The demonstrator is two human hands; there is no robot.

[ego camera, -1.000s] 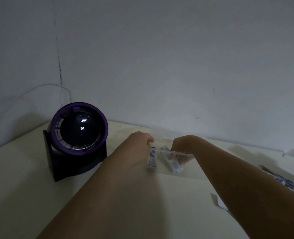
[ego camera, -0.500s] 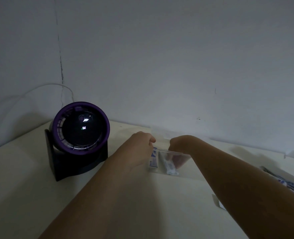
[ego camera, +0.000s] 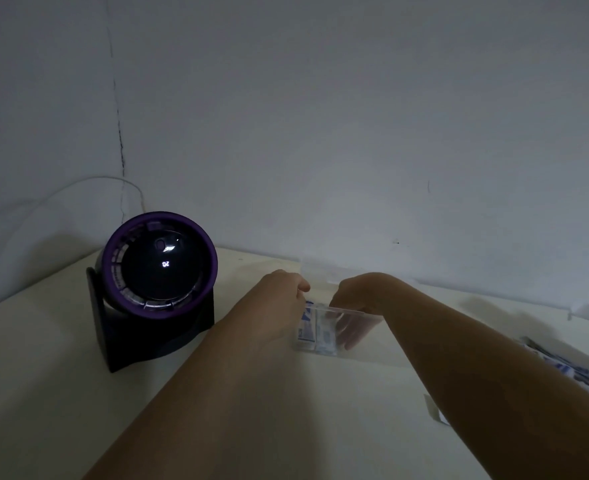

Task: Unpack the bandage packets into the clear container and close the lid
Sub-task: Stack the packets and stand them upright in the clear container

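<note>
A clear container (ego camera: pixel 365 344) stands on the cream table near the wall, its open lid (ego camera: pixel 320 268) raised behind it. Two white-and-blue bandage packets (ego camera: pixel 307 329) stand upright inside at its left end. My left hand (ego camera: pixel 281 292) grips the container's left edge with curled fingers. My right hand (ego camera: pixel 353 294) reaches down into the container. Seen through the clear wall, its fingers are fairly straight, just right of the second packet (ego camera: pixel 326 336).
A round purple-rimmed black device (ego camera: pixel 160 268) on a black stand sits to the left, with a white cable behind it. More blue-and-white packets in an open box (ego camera: pixel 563 365) lie at the right edge. A small white scrap (ego camera: pixel 435 412) lies by my right forearm.
The packet that my right hand held tilted has gone down into the container and now stands beside the first one. My left hand stays at the container's left edge.
</note>
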